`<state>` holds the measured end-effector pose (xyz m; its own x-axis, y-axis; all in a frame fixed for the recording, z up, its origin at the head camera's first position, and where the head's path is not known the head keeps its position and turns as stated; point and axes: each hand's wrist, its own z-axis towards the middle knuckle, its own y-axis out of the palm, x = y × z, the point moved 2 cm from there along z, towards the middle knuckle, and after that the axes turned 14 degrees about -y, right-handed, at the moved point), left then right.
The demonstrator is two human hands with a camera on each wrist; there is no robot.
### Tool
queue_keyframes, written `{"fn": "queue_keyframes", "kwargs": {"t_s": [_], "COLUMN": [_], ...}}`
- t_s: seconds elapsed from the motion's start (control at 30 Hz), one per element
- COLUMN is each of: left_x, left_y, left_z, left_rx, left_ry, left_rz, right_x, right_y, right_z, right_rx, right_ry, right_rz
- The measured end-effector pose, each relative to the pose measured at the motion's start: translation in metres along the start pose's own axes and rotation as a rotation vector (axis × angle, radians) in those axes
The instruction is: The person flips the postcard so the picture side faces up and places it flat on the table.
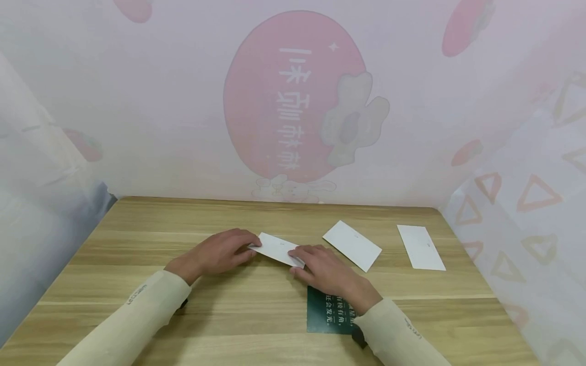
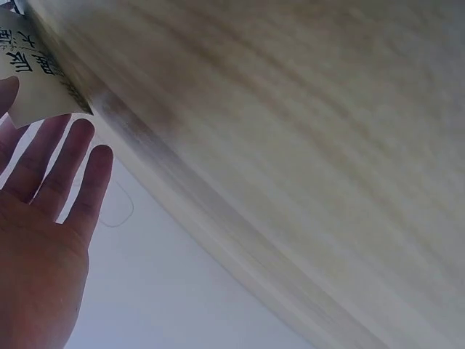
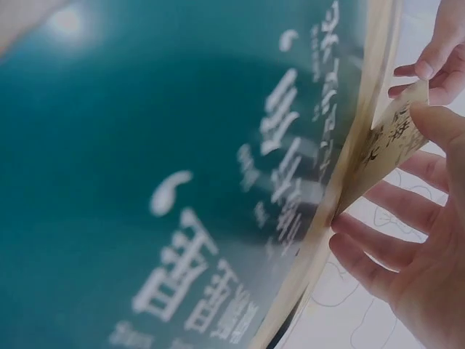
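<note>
a white card is over the middle of the table, just in front of the person, its length running from left to right and its right end slanting nearer. its upper face bears a tiny mark; the wrist views show black characters on its underside. the left hand pinches the card's left end between thumb and fingers. the right hand pinches the right end, thumb on the near side. just right of the right hand and a little farther, a second white card lies at a slant; a third white card lies farther right, apart from it. nearer, partly hidden below the right hand and wrist, is a dark green card with white characters. all are on or over a wood-grain table. cream sleeves cover both forearms. behind the table's far edge hangs a pale curtain with a pink circle and strawberries; the curtain on the right bears triangle outlines.
</note>
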<state>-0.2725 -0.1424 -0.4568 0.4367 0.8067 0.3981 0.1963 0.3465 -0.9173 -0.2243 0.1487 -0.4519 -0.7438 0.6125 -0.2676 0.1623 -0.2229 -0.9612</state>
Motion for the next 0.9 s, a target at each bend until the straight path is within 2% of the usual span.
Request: {"fn": "queue_keyframes", "kwargs": {"t_s": [0.4,0.6,0.9], "left_x": [0.0027,0.003,0.0038], "left_y": [-0.003,-0.0049,-0.0065], "left_z": [0.0015,0.0002,-0.0025], "left_rx": [0.0,0.008,0.018], "left_ry": [-0.024,-0.039,-0.021], "left_rz": [-0.035,-0.067,-0.071], "right_x": [0.002,0.002,0.0012], "right_y": [-0.0008,-0.001,0.0003], "right_z": [-0.0004,0.0015,0.002], "right_rx": [0.012,0.034,0.052], "right_ry": [0.023,0.008,0.002], "right_rz": [0.042,0.045,0.046]}}
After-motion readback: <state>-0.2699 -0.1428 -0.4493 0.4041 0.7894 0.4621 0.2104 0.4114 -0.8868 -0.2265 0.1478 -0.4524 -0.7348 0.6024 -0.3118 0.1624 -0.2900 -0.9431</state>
